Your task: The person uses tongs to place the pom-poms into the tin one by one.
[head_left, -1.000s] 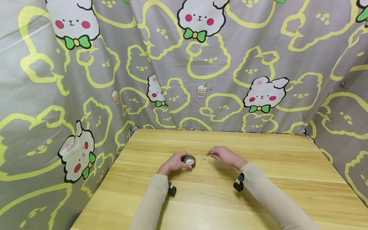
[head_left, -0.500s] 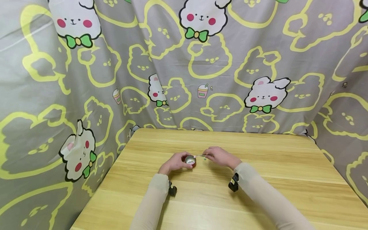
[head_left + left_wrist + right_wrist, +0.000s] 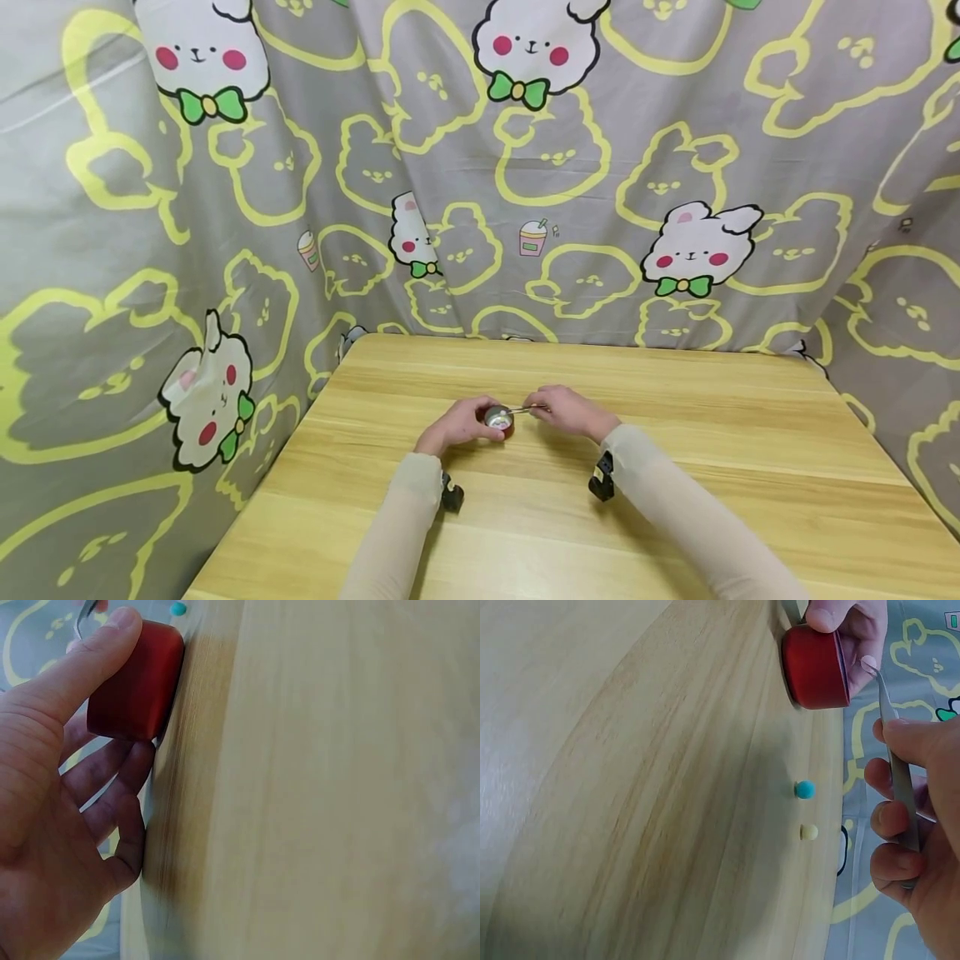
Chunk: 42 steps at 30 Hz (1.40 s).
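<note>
A small round red tin [image 3: 500, 422] with an open top and silvery inside stands on the wooden table. My left hand [image 3: 461, 422] holds it, thumb on the near side and fingers round the back; its red wall [image 3: 139, 682] fills the grip in the left wrist view. Metal tweezers [image 3: 898, 772] are pinched in my right hand [image 3: 930, 817]. At their curved tips sits a small pale pink bead [image 3: 868, 663], close over the tin's mouth. Nearer my right hand, a turquoise bead [image 3: 805, 789] and a cream bead [image 3: 808, 832] lie on the table.
The light wooden table [image 3: 570, 533] reaches back to a grey curtain [image 3: 450, 292] with yellow outlines and white cartoon animals. That curtain also hangs along the left and right sides. Each sleeved wrist carries a small black camera [image 3: 602, 477].
My right hand has moved left with the tweezers, bringing the pale bead from beside the tin to over its mouth. My left hand keeps its hold on the tin.
</note>
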Available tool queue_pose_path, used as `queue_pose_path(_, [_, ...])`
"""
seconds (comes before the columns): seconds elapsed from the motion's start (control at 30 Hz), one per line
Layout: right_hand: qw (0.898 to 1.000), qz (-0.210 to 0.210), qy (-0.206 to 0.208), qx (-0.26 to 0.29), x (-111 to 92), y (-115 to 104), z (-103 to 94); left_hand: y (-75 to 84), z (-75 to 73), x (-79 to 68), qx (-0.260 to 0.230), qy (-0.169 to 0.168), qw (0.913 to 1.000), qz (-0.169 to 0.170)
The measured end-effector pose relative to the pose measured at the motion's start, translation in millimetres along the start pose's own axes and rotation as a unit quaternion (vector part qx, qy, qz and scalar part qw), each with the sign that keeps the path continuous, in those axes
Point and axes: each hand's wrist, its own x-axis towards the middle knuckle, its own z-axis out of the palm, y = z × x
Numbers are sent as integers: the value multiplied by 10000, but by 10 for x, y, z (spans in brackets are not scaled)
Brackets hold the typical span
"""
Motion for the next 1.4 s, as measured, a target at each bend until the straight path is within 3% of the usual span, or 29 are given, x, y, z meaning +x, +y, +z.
queue_pose_path(0.67, [9999, 108, -52, 84, 36, -12, 22, 31, 10, 12, 37, -26, 9999, 127])
queue_pose_path(0.93, [9994, -170, 307, 8, 1, 10, 7, -20, 10, 25, 98, 11, 9999, 80])
queue_pose_path(1.17, [9996, 224, 180, 44, -81, 82, -62, -38, 18, 26, 99, -11, 9999, 44])
queue_pose_path(1.4, [9992, 356, 197, -21, -185, 210, -113, -30, 24, 23, 51, 4, 10000, -28])
